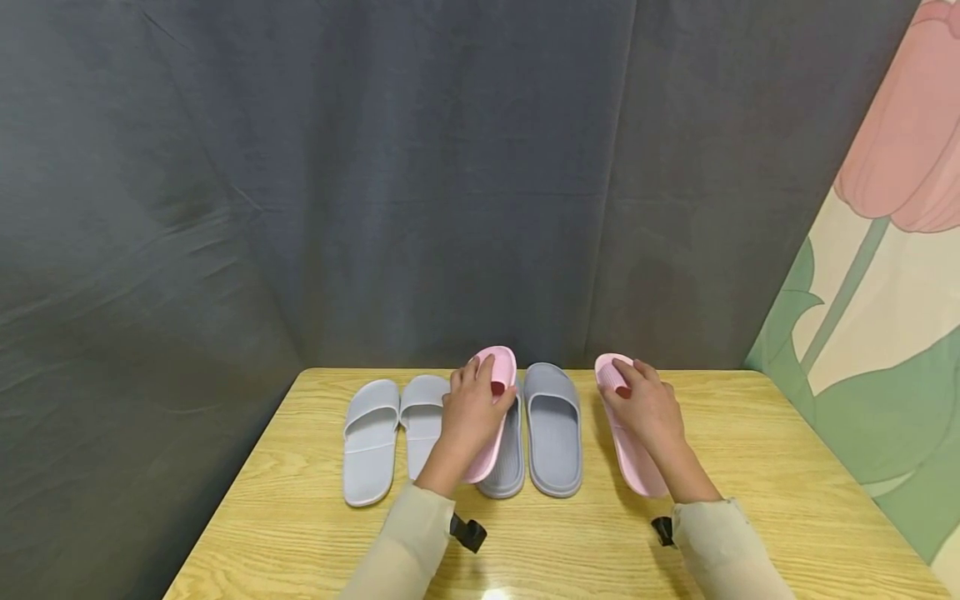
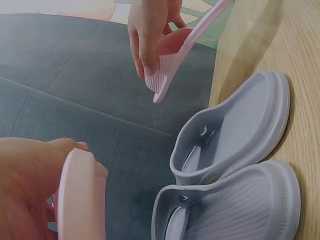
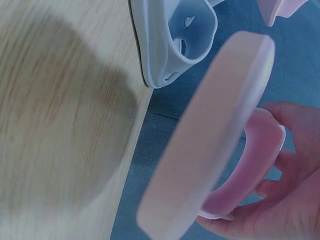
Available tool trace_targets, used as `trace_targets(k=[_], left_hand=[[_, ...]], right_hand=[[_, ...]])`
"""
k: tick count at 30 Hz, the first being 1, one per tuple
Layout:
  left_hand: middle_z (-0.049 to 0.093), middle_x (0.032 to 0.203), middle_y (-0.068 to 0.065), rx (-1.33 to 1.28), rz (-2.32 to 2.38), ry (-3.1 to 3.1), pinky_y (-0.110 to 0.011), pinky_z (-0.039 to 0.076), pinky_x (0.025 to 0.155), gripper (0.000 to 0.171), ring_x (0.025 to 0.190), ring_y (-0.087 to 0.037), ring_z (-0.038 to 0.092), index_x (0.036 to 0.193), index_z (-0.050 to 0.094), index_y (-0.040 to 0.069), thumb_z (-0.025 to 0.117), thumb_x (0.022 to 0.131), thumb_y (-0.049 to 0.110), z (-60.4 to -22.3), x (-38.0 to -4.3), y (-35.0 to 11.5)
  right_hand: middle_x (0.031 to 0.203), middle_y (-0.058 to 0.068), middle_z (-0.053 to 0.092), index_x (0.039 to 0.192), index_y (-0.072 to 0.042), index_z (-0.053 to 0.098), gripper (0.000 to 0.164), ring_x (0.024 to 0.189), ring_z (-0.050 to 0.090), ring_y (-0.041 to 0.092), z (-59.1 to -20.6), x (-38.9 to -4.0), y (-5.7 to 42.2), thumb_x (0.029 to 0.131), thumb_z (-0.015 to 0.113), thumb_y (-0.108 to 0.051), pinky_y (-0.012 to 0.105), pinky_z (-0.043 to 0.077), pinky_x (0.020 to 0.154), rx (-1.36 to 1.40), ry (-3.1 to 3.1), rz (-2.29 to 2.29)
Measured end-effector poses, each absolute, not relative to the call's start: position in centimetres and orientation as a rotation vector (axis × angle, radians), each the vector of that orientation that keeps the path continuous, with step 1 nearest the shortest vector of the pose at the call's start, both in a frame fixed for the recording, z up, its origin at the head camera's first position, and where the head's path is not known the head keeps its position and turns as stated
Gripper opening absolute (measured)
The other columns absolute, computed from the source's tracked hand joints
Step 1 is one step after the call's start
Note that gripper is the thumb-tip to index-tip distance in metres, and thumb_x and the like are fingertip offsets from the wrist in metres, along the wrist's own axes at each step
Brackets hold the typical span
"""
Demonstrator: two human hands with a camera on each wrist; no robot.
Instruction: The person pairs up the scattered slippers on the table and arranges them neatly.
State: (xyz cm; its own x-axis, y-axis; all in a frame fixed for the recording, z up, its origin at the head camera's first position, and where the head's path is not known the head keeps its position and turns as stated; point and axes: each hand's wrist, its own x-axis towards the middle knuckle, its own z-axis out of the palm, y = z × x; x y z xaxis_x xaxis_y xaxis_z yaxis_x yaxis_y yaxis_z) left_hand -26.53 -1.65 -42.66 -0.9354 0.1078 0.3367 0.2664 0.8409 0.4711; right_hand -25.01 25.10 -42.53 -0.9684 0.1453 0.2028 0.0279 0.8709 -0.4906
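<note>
My left hand (image 1: 468, 412) grips a pink slipper (image 1: 491, 457) by its strap, holding it tilted above the left dark grey slipper (image 1: 512, 467) and partly covering that one. The right dark grey slipper (image 1: 555, 442) lies beside it on the table. Farther right, my right hand (image 1: 651, 408) holds the other pink slipper (image 1: 637, 462) by the strap, its thumb and fingers on either side. In the right wrist view this pink slipper (image 3: 205, 140) is raised off the tabletop, its shadow falling on the wood. Both pink toes point toward the curtain.
Two light grey slippers (image 1: 369, 458) lie side by side at the left of the wooden table (image 1: 300, 533), the inner one partly behind my left hand. A dark curtain (image 1: 465, 183) hangs behind the table's far edge. At the right stands a wall with painted flowers (image 1: 892, 333).
</note>
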Motion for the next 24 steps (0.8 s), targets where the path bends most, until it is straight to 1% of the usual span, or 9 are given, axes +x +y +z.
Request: trace_targets(k=[11,18,24], left_hand=[[0.044,0.154,-0.018,-0.299,-0.783,-2.746,-0.06,0.045,0.095,0.069,0.135,-0.04,0.043,0.153,0.044,0.012,0.062,0.097,0.049,-42.4,-26.3,-0.6],[0.044,0.154,-0.017,-0.308,-0.761,-2.763,-0.059,0.046,0.094,0.069,0.134,-0.038,0.045,0.153,0.044,0.013,0.063,0.097,0.048,-42.6,-26.2,0.0],[0.044,0.154,-0.017,-0.308,-0.758,-2.767,-0.059,0.046,0.095,0.07,0.135,-0.038,0.044,0.153,0.043,0.013,0.062,0.097,0.05,-42.8,-26.2,0.7]], right_hand=[[0.156,0.032,0.032,0.152,-0.01,0.045,0.062,0.129,0.039,0.063,-42.3,-24.9,25.2,0.098,0.06,-0.037,0.07,0.037,0.102,-0.147,-2.824,0.739],[0.155,0.031,0.034,0.15,-0.008,0.047,0.061,0.127,0.04,0.063,-42.5,-24.9,25.3,0.097,0.06,-0.036,0.069,0.038,0.1,-0.139,-2.803,0.749],[0.155,0.031,0.034,0.15,-0.008,0.047,0.061,0.127,0.04,0.063,-42.7,-24.9,25.5,0.097,0.059,-0.036,0.069,0.038,0.1,-0.141,-2.803,0.755]])
